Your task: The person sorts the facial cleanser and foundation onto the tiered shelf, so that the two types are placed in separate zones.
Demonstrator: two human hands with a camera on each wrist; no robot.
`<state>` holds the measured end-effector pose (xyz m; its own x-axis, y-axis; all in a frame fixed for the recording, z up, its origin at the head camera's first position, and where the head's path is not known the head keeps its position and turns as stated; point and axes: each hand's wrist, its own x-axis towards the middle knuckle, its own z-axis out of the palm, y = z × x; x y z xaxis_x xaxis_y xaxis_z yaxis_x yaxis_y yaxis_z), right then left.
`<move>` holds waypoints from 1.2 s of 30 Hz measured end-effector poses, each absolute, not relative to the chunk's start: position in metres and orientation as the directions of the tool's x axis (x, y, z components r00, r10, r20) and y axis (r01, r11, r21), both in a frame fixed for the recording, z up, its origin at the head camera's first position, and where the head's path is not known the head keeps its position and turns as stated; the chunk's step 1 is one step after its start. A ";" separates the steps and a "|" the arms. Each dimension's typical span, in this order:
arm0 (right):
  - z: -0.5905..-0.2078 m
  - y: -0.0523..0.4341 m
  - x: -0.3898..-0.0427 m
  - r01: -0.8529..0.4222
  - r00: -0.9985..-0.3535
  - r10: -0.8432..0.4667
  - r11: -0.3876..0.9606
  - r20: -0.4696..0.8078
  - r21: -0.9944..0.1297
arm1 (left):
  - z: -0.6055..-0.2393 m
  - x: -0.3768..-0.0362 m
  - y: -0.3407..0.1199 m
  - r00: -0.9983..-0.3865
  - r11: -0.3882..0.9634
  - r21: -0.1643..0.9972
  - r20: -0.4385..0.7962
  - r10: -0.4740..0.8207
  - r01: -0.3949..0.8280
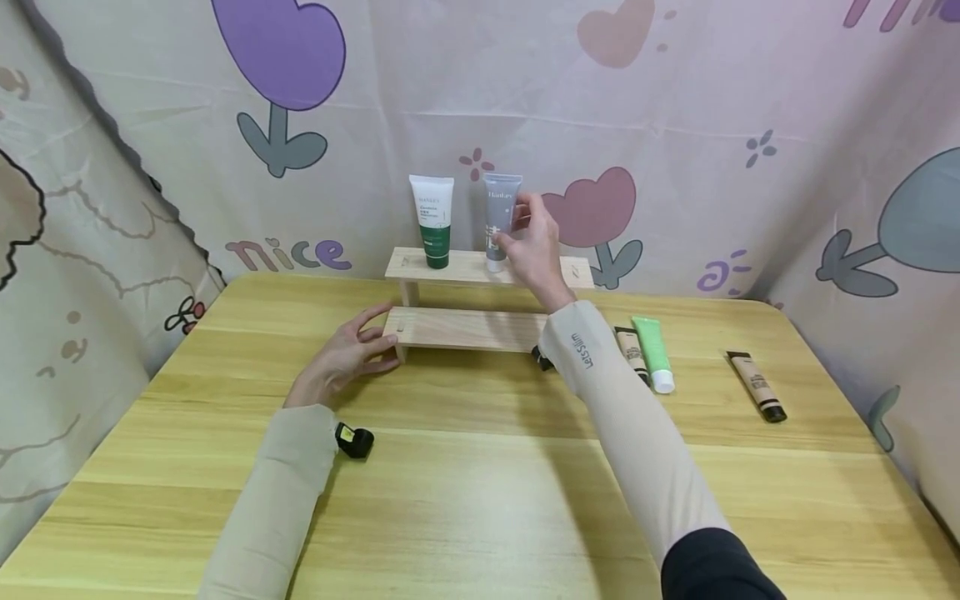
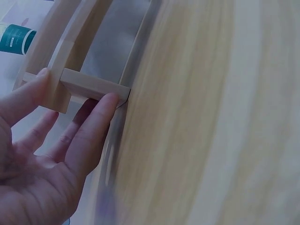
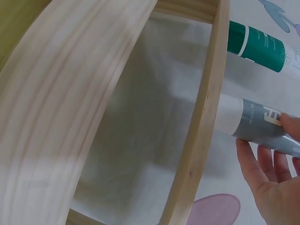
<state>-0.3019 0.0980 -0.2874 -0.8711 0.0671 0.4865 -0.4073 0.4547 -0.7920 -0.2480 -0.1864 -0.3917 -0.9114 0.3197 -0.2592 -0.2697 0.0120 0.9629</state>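
Curtained-off nook, of unclear room type, hung on three sides with cloth (image 1: 465, 62), printed with cartoon flowers (image 1: 292, 58), fitted with a wooden table (image 1: 465, 508), bearing a little shelf (image 1: 472, 329) and tubes (image 1: 501, 204)

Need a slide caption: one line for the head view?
Right hand holds a grey tube at the upper wooden shelf, beside a white-and-green tube; left hand grips the lower shelf.

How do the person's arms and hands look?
The left hand and right hand are bare. The left sleeve and right sleeve are beige, the right with dark lettering and black cloth toward the elbow. Each wrist has a black device, the left with a yellow label.
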 end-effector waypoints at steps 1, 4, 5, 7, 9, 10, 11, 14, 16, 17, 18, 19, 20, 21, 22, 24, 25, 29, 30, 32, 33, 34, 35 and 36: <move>-0.287 0.098 -0.302 -0.404 -0.874 0.066 0.455 0.482 -0.793 | -0.392 -0.248 -0.186 -0.912 0.014 0.963 -0.258 0.320 -0.268; -0.288 0.099 -0.303 -0.403 -0.879 0.053 0.447 0.474 -0.798 | -0.392 -0.248 -0.186 -0.914 0.011 0.964 -0.254 0.316 -0.265; -0.288 0.100 -0.303 -0.401 -0.883 0.047 0.443 0.468 -0.802 | -0.392 -0.248 -0.187 -0.915 0.010 0.964 -0.254 0.315 -0.264; -0.288 0.103 -0.303 -0.387 -0.894 0.036 0.442 0.447 -0.809 | -0.392 -0.248 -0.187 -0.916 0.009 0.965 -0.253 0.313 -0.263; -0.288 0.107 -0.303 -0.374 -0.905 0.023 0.437 0.426 -0.818 | -0.393 -0.248 -0.186 -0.916 0.009 0.965 -0.252 0.312 -0.262; -0.288 0.109 -0.302 -0.369 -0.909 0.017 0.433 0.416 -0.823 | -0.393 -0.248 -0.187 -0.916 0.011 0.965 -0.252 0.313 -0.262; -0.288 0.112 -0.302 -0.360 -0.914 0.014 0.433 0.406 -0.826 | -0.393 -0.248 -0.187 -0.916 0.011 0.965 -0.251 0.314 -0.261; -0.287 0.120 -0.302 -0.350 -0.919 0.015 0.429 0.393 -0.833 | -0.393 -0.248 -0.187 -0.915 0.010 0.966 -0.247 0.319 -0.257; -0.287 0.127 -0.302 -0.345 -0.920 0.027 0.421 0.392 -0.839 | -0.393 -0.248 -0.187 -0.915 0.014 0.967 -0.244 0.322 -0.253; -0.286 0.130 -0.301 -0.345 -0.919 0.032 0.421 0.394 -0.839 | -0.393 -0.248 -0.187 -0.915 0.013 0.967 -0.244 0.323 -0.253; -0.286 0.134 -0.301 -0.345 -0.918 0.039 0.414 0.395 -0.842 | -0.393 -0.248 -0.187 -0.914 0.015 0.968 -0.244 0.323 -0.252; -0.286 0.138 -0.301 -0.344 -0.917 0.046 0.414 0.397 -0.843 | -0.392 -0.248 -0.187 -0.914 0.017 0.967 -0.245 0.323 -0.253; -0.286 0.142 -0.300 -0.342 -0.916 0.053 0.410 0.397 -0.845 | -0.392 -0.248 -0.187 -0.913 0.020 0.967 -0.247 0.323 -0.255; -0.286 0.146 -0.300 -0.336 -0.918 0.059 0.416 0.393 -0.845 | -0.392 -0.248 -0.187 -0.913 0.022 0.966 -0.249 0.323 -0.256; -0.286 0.150 -0.299 -0.328 -0.919 0.065 0.423 0.389 -0.845 | -0.391 -0.248 -0.187 -0.912 0.022 0.966 -0.252 0.323 -0.258; -0.287 0.159 -0.298 -0.309 -0.922 0.079 0.438 0.379 -0.844 | -0.391 -0.248 -0.187 -0.911 0.024 0.965 -0.254 0.323 -0.261; -0.287 0.164 -0.298 -0.300 -0.924 0.084 0.447 0.373 -0.843 | -0.391 -0.248 -0.187 -0.912 0.026 0.965 -0.254 0.323 -0.260; -0.290 0.181 -0.297 -0.278 -0.929 0.098 0.447 0.356 -0.850 | -0.390 -0.247 -0.186 -0.913 0.027 0.966 -0.251 0.321 -0.256; -0.291 0.185 -0.297 -0.274 -0.931 0.099 0.442 0.350 -0.854 | -0.390 -0.247 -0.186 -0.913 0.027 0.966 -0.251 0.321 -0.256; -0.294 0.192 -0.294 -0.263 -0.937 0.096 0.443 0.337 -0.857 | -0.391 -0.247 -0.186 -0.913 0.027 0.965 -0.254 0.320 -0.259; -0.295 0.196 -0.293 -0.258 -0.939 0.092 0.445 0.330 -0.858 | -0.391 -0.247 -0.186 -0.912 0.027 0.965 -0.256 0.319 -0.261; -0.297 0.200 -0.292 -0.249 -0.942 0.092 0.452 0.323 -0.857 | -0.391 -0.247 -0.186 -0.913 0.027 0.965 -0.256 0.318 -0.262; -0.298 0.203 -0.290 -0.241 -0.944 0.094 0.458 0.316 -0.856 | -0.391 -0.247 -0.186 -0.913 0.026 0.965 -0.257 0.318 -0.262; -0.300 0.207 -0.289 -0.235 -0.946 0.095 0.462 0.311 -0.855 | -0.390 -0.247 -0.186 -0.913 0.026 0.965 -0.256 0.318 -0.261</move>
